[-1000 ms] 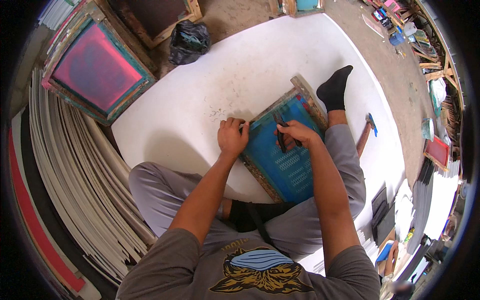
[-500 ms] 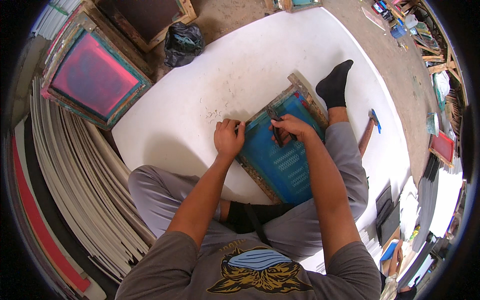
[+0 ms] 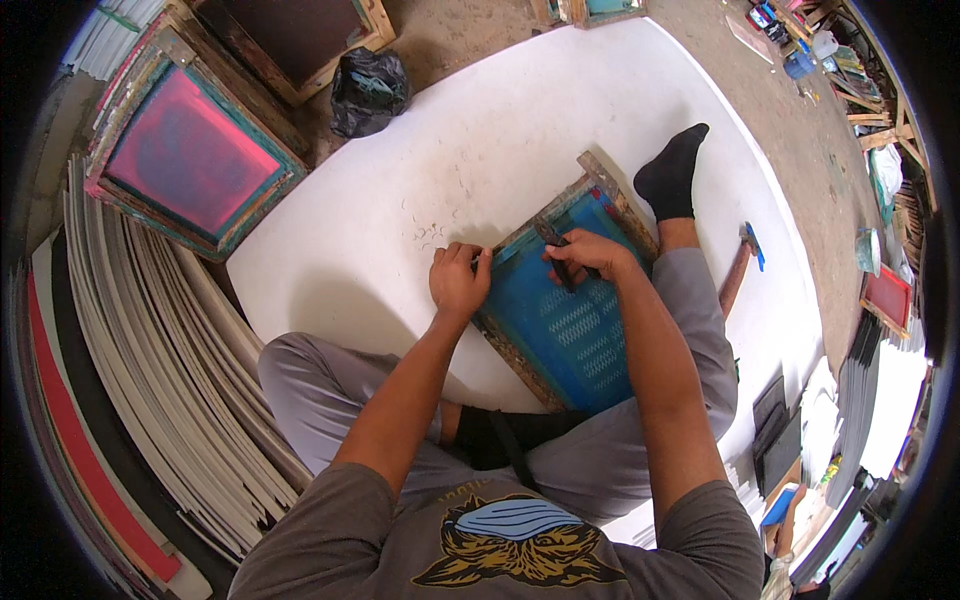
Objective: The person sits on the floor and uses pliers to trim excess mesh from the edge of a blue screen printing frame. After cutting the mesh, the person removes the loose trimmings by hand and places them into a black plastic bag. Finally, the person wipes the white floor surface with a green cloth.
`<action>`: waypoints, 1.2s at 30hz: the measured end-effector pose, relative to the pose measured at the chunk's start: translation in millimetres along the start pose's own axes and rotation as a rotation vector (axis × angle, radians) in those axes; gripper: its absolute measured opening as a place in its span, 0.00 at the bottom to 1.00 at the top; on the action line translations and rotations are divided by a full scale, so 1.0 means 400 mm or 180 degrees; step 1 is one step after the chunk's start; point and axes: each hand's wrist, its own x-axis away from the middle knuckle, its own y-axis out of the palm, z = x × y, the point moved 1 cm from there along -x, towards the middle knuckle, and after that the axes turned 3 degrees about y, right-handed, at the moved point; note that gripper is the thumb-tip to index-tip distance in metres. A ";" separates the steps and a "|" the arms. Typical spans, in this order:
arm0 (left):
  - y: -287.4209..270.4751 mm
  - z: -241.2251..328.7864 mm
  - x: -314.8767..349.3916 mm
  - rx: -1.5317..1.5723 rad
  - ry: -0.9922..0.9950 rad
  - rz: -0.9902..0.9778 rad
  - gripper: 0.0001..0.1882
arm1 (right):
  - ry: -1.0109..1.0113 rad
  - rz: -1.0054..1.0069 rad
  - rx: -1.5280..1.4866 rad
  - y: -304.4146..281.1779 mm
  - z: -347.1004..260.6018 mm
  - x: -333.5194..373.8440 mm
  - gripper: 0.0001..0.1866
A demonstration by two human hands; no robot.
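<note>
Right hand (image 3: 592, 254) grips black-handled metal pliers (image 3: 549, 235); their long axis points forward-left from your palm. Rectangular wood-framed blue mesh screen (image 3: 575, 325) lies beneath it, just right of your left hand (image 3: 460, 282): fingers curled, contents can't be told.

Pink screen frame (image 3: 190, 155): left of the black plastic bag (image 3: 370, 95). Dark screen frame (image 3: 280, 38): just above-left of it. Stacked pale sheets (image 3: 170, 370): below-left. Red screen frame (image 3: 887, 297): well to its right.
</note>
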 end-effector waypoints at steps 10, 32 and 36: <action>-0.009 0.005 0.000 0.0026 -0.0023 -0.0020 0.15 | 0.0321 0.0310 0.0865 -0.024 -0.037 0.002 0.23; -0.005 0.002 0.000 0.0072 -0.0088 -0.0022 0.17 | 0.0125 0.0193 -0.0761 0.048 -0.001 0.018 0.21; -0.010 -0.003 0.004 0.0075 -0.0097 -0.0021 0.17 | 0.0129 0.0303 -0.0879 0.078 -0.016 0.032 0.19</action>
